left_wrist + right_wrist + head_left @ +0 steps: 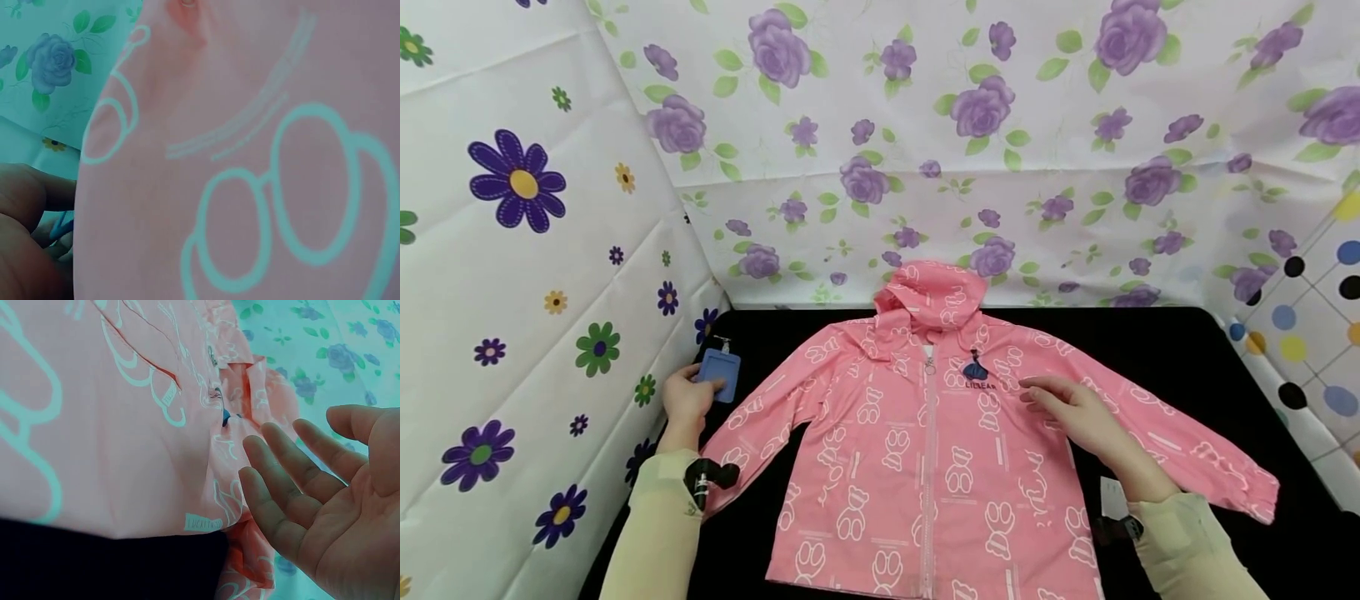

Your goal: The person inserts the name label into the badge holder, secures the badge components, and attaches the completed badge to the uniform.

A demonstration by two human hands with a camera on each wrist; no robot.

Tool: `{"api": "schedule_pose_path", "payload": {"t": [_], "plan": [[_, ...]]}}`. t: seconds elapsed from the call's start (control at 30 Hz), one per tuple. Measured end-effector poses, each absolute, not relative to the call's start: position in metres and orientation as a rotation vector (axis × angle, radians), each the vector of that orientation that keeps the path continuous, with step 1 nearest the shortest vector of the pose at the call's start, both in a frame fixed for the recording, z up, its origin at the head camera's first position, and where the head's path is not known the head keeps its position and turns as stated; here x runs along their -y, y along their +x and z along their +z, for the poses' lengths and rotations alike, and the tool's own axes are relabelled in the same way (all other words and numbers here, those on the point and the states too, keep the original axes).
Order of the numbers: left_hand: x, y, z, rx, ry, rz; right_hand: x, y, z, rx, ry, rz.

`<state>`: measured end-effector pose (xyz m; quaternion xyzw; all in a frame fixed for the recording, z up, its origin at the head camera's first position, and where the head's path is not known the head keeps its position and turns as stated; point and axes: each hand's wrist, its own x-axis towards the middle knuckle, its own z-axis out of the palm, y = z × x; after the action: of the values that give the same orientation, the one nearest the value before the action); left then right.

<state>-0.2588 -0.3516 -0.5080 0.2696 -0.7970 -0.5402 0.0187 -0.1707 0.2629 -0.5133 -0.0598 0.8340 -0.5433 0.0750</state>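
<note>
A pink hooded jacket (887,467) with white bear outlines lies spread front up, its zipper (929,467) closed and its hood (936,293) toward the back wall. My left hand (688,397) grips a blue badge holder (721,373) with a metal clip, the thumb across its face, beside the jacket's left-side sleeve (775,392). In the left wrist view the sleeve cloth (250,187) hides most of that hand. My right hand (1075,412) hovers over the jacket's chest near the dark blue emblem (975,368), its fingers relaxed and holding nothing. The right wrist view shows its palm (350,544).
The jacket lies on a black table (1150,333). A small white card (1113,498) lies by my right wrist, partly under the arm. Flower-printed sheets (865,100) wall the table at the back and left, and a dotted one (1318,333) at the right.
</note>
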Motion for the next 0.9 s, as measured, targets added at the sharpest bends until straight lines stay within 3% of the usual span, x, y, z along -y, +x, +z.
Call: {"api": "schedule_pose_path", "payload": {"t": [0.43, 0.9], "plan": [[0.326, -0.253, -0.478, 2.096, 0.852, -1.950, -0.266, -0.172, -0.512, -2.504, -0.173, -1.620], [0.205, -0.228, -0.459, 2.060, 0.240, -2.177, -0.248, -0.168, -0.485, -2.414, -0.237, -1.636]]}}
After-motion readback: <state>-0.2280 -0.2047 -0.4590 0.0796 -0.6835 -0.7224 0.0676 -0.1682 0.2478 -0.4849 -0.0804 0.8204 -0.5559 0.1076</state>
